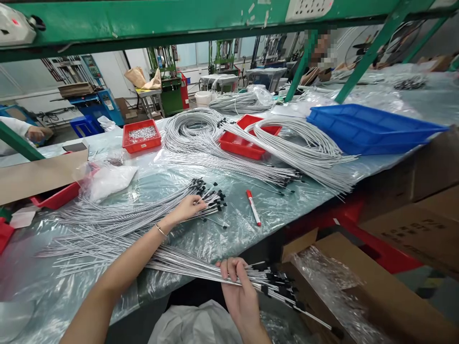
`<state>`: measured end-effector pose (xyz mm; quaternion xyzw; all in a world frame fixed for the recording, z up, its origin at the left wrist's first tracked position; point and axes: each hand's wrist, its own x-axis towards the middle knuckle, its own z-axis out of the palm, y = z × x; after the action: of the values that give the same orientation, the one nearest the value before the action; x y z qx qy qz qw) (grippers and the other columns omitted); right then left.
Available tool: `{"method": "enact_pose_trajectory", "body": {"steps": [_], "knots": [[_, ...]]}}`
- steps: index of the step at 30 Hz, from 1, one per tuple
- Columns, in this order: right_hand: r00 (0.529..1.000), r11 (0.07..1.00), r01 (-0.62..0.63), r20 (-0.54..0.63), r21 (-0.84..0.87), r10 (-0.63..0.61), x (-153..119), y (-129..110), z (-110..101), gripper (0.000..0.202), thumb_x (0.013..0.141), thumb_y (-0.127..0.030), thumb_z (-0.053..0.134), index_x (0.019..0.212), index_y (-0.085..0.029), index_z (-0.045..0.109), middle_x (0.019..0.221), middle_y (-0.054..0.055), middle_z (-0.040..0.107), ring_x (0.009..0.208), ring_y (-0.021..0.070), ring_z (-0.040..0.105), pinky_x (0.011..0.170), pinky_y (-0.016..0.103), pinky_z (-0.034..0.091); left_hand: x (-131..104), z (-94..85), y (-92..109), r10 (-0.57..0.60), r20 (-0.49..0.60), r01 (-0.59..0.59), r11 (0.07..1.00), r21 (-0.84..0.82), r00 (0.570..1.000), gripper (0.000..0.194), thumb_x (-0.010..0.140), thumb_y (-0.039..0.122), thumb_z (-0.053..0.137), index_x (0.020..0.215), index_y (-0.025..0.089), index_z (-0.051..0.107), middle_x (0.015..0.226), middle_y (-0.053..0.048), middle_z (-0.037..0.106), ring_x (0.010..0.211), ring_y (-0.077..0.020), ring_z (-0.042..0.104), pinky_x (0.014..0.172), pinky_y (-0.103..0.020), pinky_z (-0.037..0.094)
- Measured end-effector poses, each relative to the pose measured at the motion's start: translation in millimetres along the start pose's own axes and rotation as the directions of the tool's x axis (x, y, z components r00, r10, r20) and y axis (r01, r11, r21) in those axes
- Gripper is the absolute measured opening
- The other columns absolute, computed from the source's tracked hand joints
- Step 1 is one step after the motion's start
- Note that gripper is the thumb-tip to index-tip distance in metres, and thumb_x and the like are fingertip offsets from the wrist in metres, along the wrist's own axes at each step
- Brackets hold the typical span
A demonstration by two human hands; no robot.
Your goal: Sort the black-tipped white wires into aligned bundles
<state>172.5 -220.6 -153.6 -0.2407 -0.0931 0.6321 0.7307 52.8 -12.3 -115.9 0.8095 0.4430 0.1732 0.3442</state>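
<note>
My right hand point(241, 291) is wrapped round a bundle of thin grey-white cables point(193, 268) near the table's front edge. The bundle's black-tipped ends stick out to the right, beyond the edge. Farther up, my left hand point(190, 208) has its fingers pinched together at the black-tipped ends of a second cable bundle point(143, 212) lying on the table. Just what sits between those fingertips is too small to make out. To the right of that hand lies a red and white marker point(254, 208).
Coiled cables point(193, 125), a red tray of small metal parts point(141, 135), another red tray point(238, 145) and a blue bin point(369, 129) stand farther back. Open cardboard box point(376, 286) at lower right. Green frame point(143, 24) crosses overhead. Another person's hand point(38, 134) shows at far left.
</note>
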Motion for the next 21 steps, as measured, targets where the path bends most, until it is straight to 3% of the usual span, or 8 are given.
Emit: {"method": "enact_pose_trajectory", "body": {"steps": [2, 4, 8, 12, 14, 17, 19, 21], "knots": [[0.999, 1.0, 0.004, -0.037, -0.017, -0.005, 3, 0, 0, 0.014, 0.076, -0.034, 0.064, 0.075, -0.021, 0.063, 0.052, -0.006, 0.032, 0.054, 0.0087, 0.04, 0.08, 0.033, 0.04, -2, -5.5, 2, -0.045, -0.042, 0.041, 0.994, -0.097, 0.998, 0.04, 0.078, 0.051, 0.05, 0.07, 0.013, 0.057, 0.061, 0.001, 0.053, 0.056, -0.01, 0.044, 0.053, -0.022, 0.031], [0.999, 1.0, -0.008, -0.054, -0.019, 0.007, 6, 0, 1, 0.014, 0.074, -0.034, 0.066, 0.079, -0.021, 0.064, 0.051, -0.007, 0.032, 0.053, 0.0083, 0.04, 0.079, 0.033, 0.04, -4, -8.6, 6, -0.052, -0.015, 0.048, 0.984, -0.174, 0.999, 0.041, 0.075, 0.053, 0.054, 0.073, 0.013, 0.058, 0.062, 0.001, 0.054, 0.056, -0.0096, 0.044, 0.052, -0.021, 0.031], [0.998, 0.999, -0.042, -0.055, -0.004, 0.042, 8, -3, 2, 0.012, 0.073, -0.032, 0.067, 0.077, -0.021, 0.064, 0.051, -0.006, 0.033, 0.053, 0.0081, 0.04, 0.078, 0.032, 0.041, -6, -12.4, 9, -0.104, 0.152, 0.157, 0.904, -0.397, 0.983, 0.041, 0.064, 0.052, 0.067, 0.071, 0.014, 0.055, 0.055, 0.005, 0.045, 0.046, -0.0054, 0.034, 0.044, -0.02, 0.025], [0.996, 0.999, -0.046, -0.079, 0.001, 0.046, 7, -4, 3, 0.014, 0.071, -0.033, 0.069, 0.077, -0.021, 0.064, 0.05, -0.007, 0.033, 0.053, 0.0079, 0.04, 0.079, 0.032, 0.041, -4, -16.9, 2, -0.156, 0.305, 0.305, 0.785, -0.539, 0.94, 0.043, 0.064, 0.055, 0.066, 0.07, 0.016, 0.048, 0.048, 0.009, 0.032, 0.039, -0.0032, 0.018, 0.038, -0.02, 0.012], [0.994, 0.999, -0.047, -0.094, 0.004, 0.047, 8, -3, 3, 0.014, 0.071, -0.033, 0.07, 0.077, -0.021, 0.065, 0.05, -0.007, 0.033, 0.053, 0.0078, 0.04, 0.079, 0.032, 0.041, -2, -17.6, 1, -0.165, 0.261, 0.281, 0.816, -0.505, 0.951, 0.043, 0.067, 0.056, 0.063, 0.072, 0.016, 0.048, 0.051, 0.007, 0.04, 0.04, -0.0032, 0.02, 0.038, -0.019, 0.012], [0.991, 0.999, -0.041, -0.126, -0.005, 0.04, 9, -3, 4, 0.017, 0.07, -0.034, 0.07, 0.08, -0.021, 0.066, 0.051, -0.007, 0.032, 0.052, 0.0078, 0.039, 0.079, 0.032, 0.042, -7, -14.2, 12, -0.134, 0.088, 0.157, 0.913, -0.377, 0.987, 0.041, 0.071, 0.054, 0.059, 0.072, 0.015, 0.048, 0.054, 0.004, 0.046, 0.044, -0.005, 0.033, 0.042, -0.018, 0.02], [0.988, 0.999, -0.034, -0.15, -0.015, 0.032, 10, -3, 6, 0.024, 0.07, -0.036, 0.07, 0.089, -0.022, 0.066, 0.052, -0.007, 0.033, 0.052, 0.008, 0.038, 0.077, 0.032, 0.042, -19, -7.9, 27, -0.053, -0.012, 0.049, 0.969, -0.241, 0.999, 0.036, 0.078, 0.051, 0.054, 0.073, 0.016, 0.047, 0.054, 0.004, 0.047, 0.048, -0.0069, 0.039, 0.045, -0.019, 0.025], [0.987, 0.999, -0.033, -0.158, -0.021, 0.029, 12, -5, 9, 0.035, 0.072, -0.039, 0.068, 0.102, -0.023, 0.063, 0.053, -0.007, 0.034, 0.052, 0.0087, 0.037, 0.077, 0.032, 0.042, -39, 2.1, 46, 0.082, -0.033, -0.082, 0.997, -0.009, 0.996, 0.03, 0.084, 0.045, 0.046, 0.076, 0.017, 0.049, 0.057, 0.002, 0.05, 0.05, -0.0084, 0.042, 0.048, -0.02, 0.028]]}}
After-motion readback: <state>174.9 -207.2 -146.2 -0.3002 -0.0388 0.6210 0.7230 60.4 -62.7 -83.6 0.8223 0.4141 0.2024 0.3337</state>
